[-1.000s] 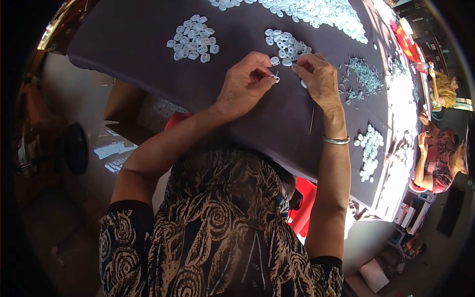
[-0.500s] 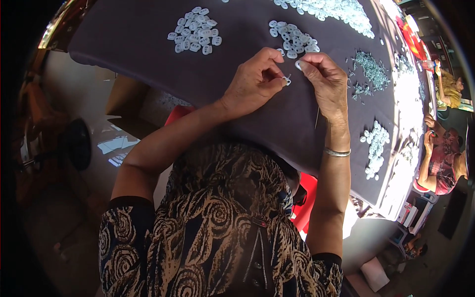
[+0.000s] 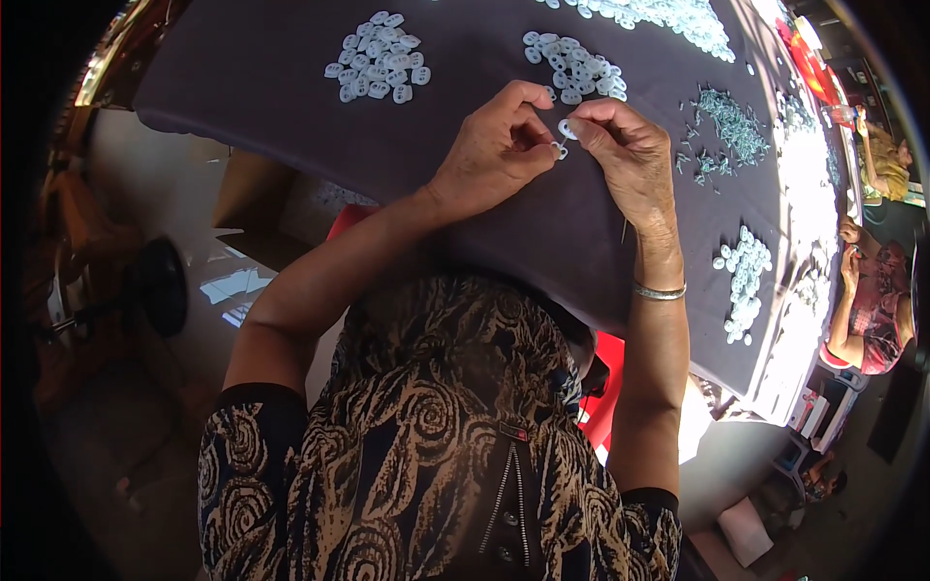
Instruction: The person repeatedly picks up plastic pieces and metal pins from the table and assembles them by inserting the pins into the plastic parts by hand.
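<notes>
My left hand [image 3: 496,145] pinches a small white plastic piece [image 3: 560,152] between thumb and fingertip, and a thin pin seems to stand up from it. Close by on the right, my right hand [image 3: 628,155] grips a white oval plastic piece [image 3: 568,129] with a hole through it. The two pieces are almost against each other; whether they touch I cannot tell. Just beyond my hands lies a heap of white oval pieces with holes [image 3: 573,66]. A similar heap of white pieces [image 3: 376,60] sits further left on the dark cloth.
A dark cloth [image 3: 426,126] covers the table. On the right lie a scatter of thin grey-green pins [image 3: 728,128] and a pile of smaller white pieces [image 3: 746,281]. A large white heap [image 3: 668,21] spreads at the back. Other people sit beyond the right side.
My right hand has moved left, bringing the oval piece over the pin of the piece in my left hand. My left hand has hardly moved.
</notes>
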Available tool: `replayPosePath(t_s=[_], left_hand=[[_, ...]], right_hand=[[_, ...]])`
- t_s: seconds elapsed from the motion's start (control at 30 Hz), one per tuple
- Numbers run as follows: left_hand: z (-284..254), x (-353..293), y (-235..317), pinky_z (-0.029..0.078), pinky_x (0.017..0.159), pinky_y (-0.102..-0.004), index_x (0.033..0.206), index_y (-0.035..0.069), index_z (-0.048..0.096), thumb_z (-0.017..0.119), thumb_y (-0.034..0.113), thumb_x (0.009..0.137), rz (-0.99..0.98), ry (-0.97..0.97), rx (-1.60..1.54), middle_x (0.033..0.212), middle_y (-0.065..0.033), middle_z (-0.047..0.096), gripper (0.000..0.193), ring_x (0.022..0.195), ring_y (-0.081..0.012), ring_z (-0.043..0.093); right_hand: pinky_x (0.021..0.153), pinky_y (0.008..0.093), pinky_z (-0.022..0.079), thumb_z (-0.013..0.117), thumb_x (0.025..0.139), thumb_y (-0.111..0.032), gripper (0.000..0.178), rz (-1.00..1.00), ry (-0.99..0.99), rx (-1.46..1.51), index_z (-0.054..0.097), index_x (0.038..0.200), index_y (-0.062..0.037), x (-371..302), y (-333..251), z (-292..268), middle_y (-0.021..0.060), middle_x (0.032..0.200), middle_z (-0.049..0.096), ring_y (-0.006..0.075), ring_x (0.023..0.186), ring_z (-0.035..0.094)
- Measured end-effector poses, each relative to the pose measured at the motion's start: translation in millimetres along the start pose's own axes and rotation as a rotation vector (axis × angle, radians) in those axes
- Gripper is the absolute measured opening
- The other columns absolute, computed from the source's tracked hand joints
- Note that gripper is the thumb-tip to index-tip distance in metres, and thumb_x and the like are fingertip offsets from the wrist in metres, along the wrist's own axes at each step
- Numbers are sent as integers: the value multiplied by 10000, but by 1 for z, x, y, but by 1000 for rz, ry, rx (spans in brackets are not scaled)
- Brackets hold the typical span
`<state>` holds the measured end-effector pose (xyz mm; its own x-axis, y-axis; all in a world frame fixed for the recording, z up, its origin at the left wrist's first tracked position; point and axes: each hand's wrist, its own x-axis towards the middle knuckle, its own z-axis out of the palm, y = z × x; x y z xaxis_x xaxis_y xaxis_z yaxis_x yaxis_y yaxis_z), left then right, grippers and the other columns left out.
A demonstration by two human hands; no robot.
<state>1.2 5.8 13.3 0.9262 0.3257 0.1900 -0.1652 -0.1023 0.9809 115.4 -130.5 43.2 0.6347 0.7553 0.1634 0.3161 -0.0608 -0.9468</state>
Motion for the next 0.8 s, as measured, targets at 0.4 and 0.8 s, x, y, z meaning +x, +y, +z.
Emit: replayPosePath(t_s=[0.4,0.8], left_hand=[[-1,0,0,467,644,-220,1115,21,454,642,-14,781,5,-8,-20,767,-33,606,385,721,-66,568],[-2,1,-2,451,660,-193,1147,62,457,644,-8,822,7,-25,-14,792,-2,604,381,740,-43,565]], right_hand=[[714,186,450,649,848,-3,42,-13,10,-38,655,889,-9,0,1,2,-22,839,632,42,779,543],[738,194,454,649,842,7,53,-41,27,-37,655,894,3,0,2,2,-13,846,637,52,795,554]])
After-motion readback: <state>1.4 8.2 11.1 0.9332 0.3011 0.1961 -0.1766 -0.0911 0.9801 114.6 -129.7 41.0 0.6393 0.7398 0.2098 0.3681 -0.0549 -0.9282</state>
